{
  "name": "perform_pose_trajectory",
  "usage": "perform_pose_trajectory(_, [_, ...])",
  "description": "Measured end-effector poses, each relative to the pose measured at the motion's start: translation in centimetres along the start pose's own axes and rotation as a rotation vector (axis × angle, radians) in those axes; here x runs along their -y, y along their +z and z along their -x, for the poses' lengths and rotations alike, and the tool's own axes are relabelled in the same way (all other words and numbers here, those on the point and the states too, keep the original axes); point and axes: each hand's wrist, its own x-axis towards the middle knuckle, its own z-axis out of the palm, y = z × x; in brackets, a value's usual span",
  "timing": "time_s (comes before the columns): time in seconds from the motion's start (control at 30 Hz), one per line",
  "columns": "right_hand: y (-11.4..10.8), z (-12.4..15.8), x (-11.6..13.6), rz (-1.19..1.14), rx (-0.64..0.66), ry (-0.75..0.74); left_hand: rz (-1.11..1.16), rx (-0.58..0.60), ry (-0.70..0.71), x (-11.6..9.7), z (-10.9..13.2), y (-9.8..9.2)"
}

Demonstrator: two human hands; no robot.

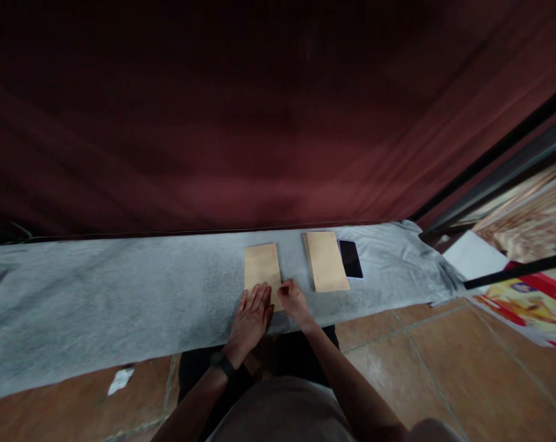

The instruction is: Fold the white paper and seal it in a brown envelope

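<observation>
A brown paper envelope (262, 261) lies flat on the grey cloth in front of me. My left hand (252, 314) rests on its lower part, palm down with the fingers stretched out. At the envelope's lower right edge, my right hand (293, 301) is closed, its fingertips curled together against the paper. To the right lies a small stack of similar brown envelopes (327, 261), untouched by either hand. Beside that stack is a phone (350, 258) with a dark screen.
The grey cloth (121, 294) covers a long narrow surface in front of a dark red curtain-like backdrop (268, 153). Black bars (512, 270) and a colourful printed package (531, 301) stand at the right. A white scrap (120, 380) lies on the tiled floor (397, 356).
</observation>
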Motion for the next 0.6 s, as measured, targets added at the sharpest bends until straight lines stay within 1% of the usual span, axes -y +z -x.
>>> perform_pose_trajectory(0.1, [0.2, 0.4, 0.3, -0.151, 0.065, 0.114, 0.108, -0.045, -0.033, 0.2, -0.1, 0.2])
perform_pose_trajectory(0.17, [0.4, 0.7, 0.8, -0.24, 0.119, 0.156, 0.249, -0.11, -0.13, 0.6, 0.0, 0.3])
perform_pose_trajectory(0.2, [0.4, 0.9, 1.1, -0.306, 0.148, 0.183, 0.336, -0.152, -0.21, 0.9, 0.1, 0.3])
perform_pose_trajectory(0.3, [-0.3, 1.3, 1.7, -0.584, 0.214, 0.298, 0.652, -0.278, -0.509, 1.6, 0.5, 0.2])
perform_pose_trajectory(0.37, [-1.3, 1.6, 1.9, -0.762, 0.227, 0.375, 0.878, -0.31, -0.66, 1.9, 0.6, -0.2])
perform_pose_trajectory(0.4, [-1.8, 1.7, 1.9, -0.82, 0.225, 0.404, 0.985, -0.292, -0.701, 1.8, 0.6, -0.4])
perform_pose_trajectory(0.43, [-2.3, 1.8, 1.9, -0.849, 0.22, 0.421, 1.086, -0.248, -0.717, 1.6, 0.5, -0.8])
perform_pose_trajectory(0.53, [-3.4, 1.9, 1.9, -0.919, 0.209, 0.462, 1.352, -0.053, -0.721, 0.3, 0.0, -1.8])
perform_pose_trajectory(0.6, [-3.9, 1.8, 1.8, -0.925, 0.202, 0.462, 1.481, 0.026, -0.765, -0.7, -0.4, -2.3])
